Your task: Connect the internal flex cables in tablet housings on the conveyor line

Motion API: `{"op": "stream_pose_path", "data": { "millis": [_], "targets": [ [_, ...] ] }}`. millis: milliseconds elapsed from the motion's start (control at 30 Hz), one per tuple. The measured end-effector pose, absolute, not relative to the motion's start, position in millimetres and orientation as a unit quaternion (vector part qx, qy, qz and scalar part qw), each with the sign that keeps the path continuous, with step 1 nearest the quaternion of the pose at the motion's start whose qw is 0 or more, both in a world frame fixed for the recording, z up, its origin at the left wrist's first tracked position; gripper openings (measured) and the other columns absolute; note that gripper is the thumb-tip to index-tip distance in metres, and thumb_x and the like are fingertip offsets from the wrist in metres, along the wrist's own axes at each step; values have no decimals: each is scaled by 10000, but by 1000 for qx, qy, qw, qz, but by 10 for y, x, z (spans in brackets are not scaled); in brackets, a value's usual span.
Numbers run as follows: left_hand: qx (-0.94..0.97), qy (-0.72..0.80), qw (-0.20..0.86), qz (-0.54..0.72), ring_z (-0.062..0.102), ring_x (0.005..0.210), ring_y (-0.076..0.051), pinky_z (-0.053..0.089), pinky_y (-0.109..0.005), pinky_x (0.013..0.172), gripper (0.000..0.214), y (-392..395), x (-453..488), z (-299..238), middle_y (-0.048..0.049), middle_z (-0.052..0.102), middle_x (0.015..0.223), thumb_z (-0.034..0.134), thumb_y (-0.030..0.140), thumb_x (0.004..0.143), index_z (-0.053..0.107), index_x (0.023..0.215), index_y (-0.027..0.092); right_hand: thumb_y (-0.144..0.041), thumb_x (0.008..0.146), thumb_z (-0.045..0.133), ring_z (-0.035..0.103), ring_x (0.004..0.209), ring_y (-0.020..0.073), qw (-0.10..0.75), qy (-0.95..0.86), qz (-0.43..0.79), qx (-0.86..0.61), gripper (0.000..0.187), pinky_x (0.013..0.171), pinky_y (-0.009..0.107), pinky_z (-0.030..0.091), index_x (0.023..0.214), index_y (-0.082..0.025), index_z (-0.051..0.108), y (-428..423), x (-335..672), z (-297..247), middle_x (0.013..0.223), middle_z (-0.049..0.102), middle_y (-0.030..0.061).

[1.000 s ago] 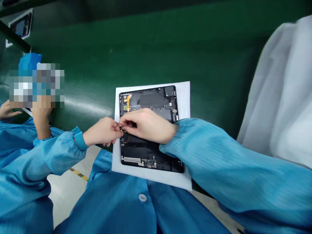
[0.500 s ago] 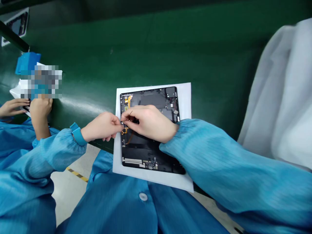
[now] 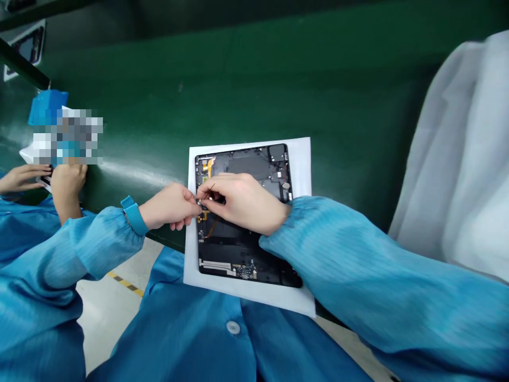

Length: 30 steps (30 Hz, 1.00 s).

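Note:
An opened tablet (image 3: 242,249) with its inner parts bare lies on a white foam sheet (image 3: 274,300). Orange flex cables (image 3: 210,167) run along its left side, and a small circuit board (image 3: 245,269) sits at its near edge. Over the tablet, my right hand (image 3: 242,201) is closed in a pinch at the left edge; a thin dark wire end shows by its fingers. From the left, my left hand (image 3: 170,206) meets it there, fingertips pressed together. What either pinch holds is too small and hidden to make out.
To the left, a co-worker's hands (image 3: 69,180) are at a partly blurred item near a blue box (image 3: 48,106). Another opened device (image 3: 26,50) lies at the far left. White cloth-like material (image 3: 457,159) rises on the right of the green bench (image 3: 254,95).
Both hands stay pinched at the tablet's left edge with hardly any movement. My left wrist and sleeve have shifted slightly to the right, and the view has moved a little.

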State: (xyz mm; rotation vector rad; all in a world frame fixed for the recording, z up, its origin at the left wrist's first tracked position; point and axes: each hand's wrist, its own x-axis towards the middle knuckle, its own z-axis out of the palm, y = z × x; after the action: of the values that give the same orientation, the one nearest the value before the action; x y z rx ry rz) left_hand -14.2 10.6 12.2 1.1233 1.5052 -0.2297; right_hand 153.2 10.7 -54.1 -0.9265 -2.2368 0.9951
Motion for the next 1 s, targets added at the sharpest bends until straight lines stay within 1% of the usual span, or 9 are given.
{"op": "stream_pose_path", "data": {
  "millis": [167,400,533,667,1000],
  "targets": [
    [485,641,586,-104,462,322,-75,330,-176,309,279,120,-154,114,42,517,411,542,66,762,486,506,161,-97,815,592,626,821,189,275,-817,363,-353,160,763,303,474,871,-198,701,157,1519,-534,852,732,38],
    [539,613,570,-91,491,340,-65,349,-157,313,252,122,-240,91,46,549,452,554,112,789,498,550,165,-80,781,596,609,740,159,262,-810,376,-366,179,718,271,448,870,-191,704,219,1485,-509,802,711,22],
    [549,620,555,-77,498,345,-67,357,-159,311,234,154,-247,75,45,556,462,555,116,788,503,565,166,-76,763,583,605,708,151,267,-805,378,-371,188,704,263,445,859,-187,701,230,1483,-504,817,718,25],
    [547,621,556,-79,497,346,-69,365,-163,312,238,186,-244,79,47,553,458,556,108,783,503,559,168,-76,759,570,586,657,139,270,-801,377,-379,186,666,252,431,841,-188,695,251,1473,-491,783,707,18],
    [531,626,567,-58,465,331,-56,329,-163,309,265,226,-245,101,50,537,447,551,82,779,494,534,166,-70,762,554,564,621,130,267,-798,379,-385,199,652,248,417,852,-177,696,277,1452,-490,765,694,18]
  ]
}}
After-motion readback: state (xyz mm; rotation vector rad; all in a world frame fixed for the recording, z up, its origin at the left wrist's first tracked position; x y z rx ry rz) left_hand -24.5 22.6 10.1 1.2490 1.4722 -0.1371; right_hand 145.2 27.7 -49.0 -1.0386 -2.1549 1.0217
